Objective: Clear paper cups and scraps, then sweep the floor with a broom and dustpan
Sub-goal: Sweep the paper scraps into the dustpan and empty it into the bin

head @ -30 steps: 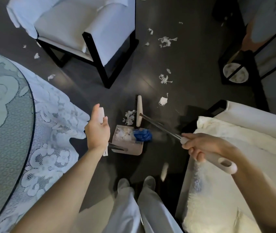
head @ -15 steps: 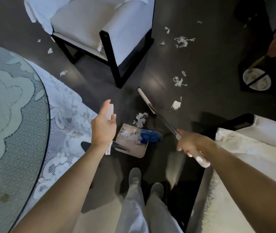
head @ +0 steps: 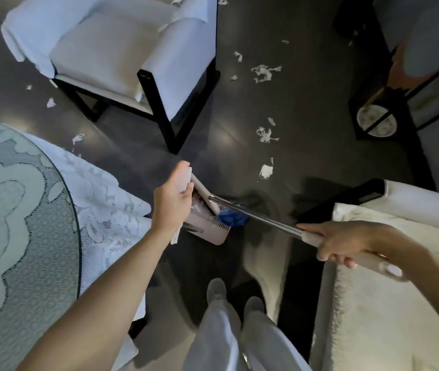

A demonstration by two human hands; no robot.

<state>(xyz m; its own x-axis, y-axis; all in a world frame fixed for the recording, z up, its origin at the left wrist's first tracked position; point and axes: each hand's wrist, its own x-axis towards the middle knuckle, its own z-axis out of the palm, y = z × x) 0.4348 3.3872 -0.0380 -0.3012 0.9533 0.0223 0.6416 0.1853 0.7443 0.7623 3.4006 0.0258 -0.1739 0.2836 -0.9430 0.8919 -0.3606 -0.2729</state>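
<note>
My left hand [head: 171, 202] grips the flat white handle of the beige dustpan [head: 209, 227], which sits on the dark floor in front of my feet. My right hand [head: 332, 242] grips the beige end of the broom's metal pole [head: 253, 214]. The broom head [head: 203, 192] lies across the dustpan's mouth, partly behind my left hand. A crumpled blue scrap [head: 233, 218] sits at the pan's right edge. White paper scraps [head: 266, 171] lie scattered on the floor beyond, with more scraps [head: 265, 72] farther off.
A white-covered chair [head: 122, 57] with black legs stands ahead left. A round glass table with a lace cloth [head: 25, 210] fills the left. Another white chair [head: 389, 277] is at my right. A dark stand with a plate [head: 376, 121] sits far right.
The broom head has swung left and toward me, from out on the floor to the dustpan's mouth, sweeping the small scrap pile in. My left hand kept its hold.
</note>
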